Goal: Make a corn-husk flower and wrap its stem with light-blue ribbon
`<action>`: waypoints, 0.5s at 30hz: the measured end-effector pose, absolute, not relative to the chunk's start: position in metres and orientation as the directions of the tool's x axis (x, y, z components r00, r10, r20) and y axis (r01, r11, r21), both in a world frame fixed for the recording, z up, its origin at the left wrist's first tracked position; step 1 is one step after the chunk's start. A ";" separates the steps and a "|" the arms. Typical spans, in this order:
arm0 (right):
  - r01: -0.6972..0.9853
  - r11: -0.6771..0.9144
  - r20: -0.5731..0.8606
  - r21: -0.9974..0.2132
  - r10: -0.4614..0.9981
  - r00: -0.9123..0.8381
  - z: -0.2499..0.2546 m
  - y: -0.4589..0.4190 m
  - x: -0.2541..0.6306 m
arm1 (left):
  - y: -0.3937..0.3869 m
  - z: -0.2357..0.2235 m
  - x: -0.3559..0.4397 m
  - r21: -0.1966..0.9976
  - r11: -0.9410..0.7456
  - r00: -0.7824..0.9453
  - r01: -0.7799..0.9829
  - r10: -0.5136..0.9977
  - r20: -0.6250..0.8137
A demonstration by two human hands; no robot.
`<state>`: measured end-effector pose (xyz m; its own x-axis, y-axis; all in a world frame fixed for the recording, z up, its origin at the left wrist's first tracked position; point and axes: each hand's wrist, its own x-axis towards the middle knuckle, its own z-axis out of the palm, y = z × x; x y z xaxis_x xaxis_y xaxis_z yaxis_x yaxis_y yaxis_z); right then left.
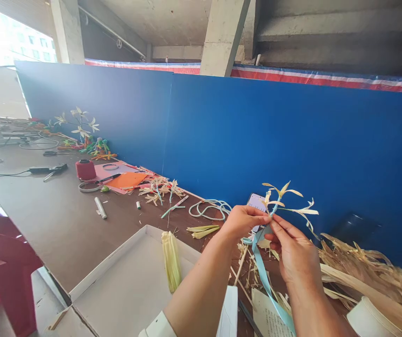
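Observation:
My left hand (244, 221) and my right hand (294, 250) meet at the stem of a husk flower (281, 193) with pale, pointed petals. Fingers of both hands pinch the stem low down, where light blue wrapping shows. A second pale bloom (306, 211) spreads out to the right, above my right hand; where it joins is hidden. From the pinch, a light blue ribbon (266, 276) hangs in a long curve past my right wrist. Behind my left hand stands a phone (256, 201) with a timer on its screen, partly covered.
A shallow white box (116, 285) holds a bundle of green husk (171, 262). Dry husks (372, 276) pile up at the right. Light blue cord (209, 210), red thread (85, 169) and orange paper (128, 181) lie along the blue partition (285, 135). A red stool (4, 267) stands left.

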<state>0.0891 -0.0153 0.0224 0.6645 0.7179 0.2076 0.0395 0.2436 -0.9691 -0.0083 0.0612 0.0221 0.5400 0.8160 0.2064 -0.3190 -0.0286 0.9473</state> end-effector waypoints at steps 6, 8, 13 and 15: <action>0.132 0.196 0.233 -0.972 0.713 0.661 0.022 -0.016 0.090 | 0.062 0.023 -0.007 0.952 -0.052 0.526 -0.302 0.824 0.212; 0.177 0.172 0.246 -0.969 0.724 0.645 0.019 -0.016 0.095 | 0.060 0.025 -0.007 0.949 -0.106 0.497 -0.296 0.832 0.248; 0.206 0.150 0.243 -0.967 0.788 0.566 0.015 -0.020 0.109 | 0.060 0.029 -0.009 0.945 -0.226 0.473 -0.238 0.822 0.316; 0.134 0.172 0.217 -0.976 0.818 0.533 0.017 -0.023 0.111 | 0.060 0.030 -0.011 0.940 -0.273 0.454 -0.207 0.824 0.339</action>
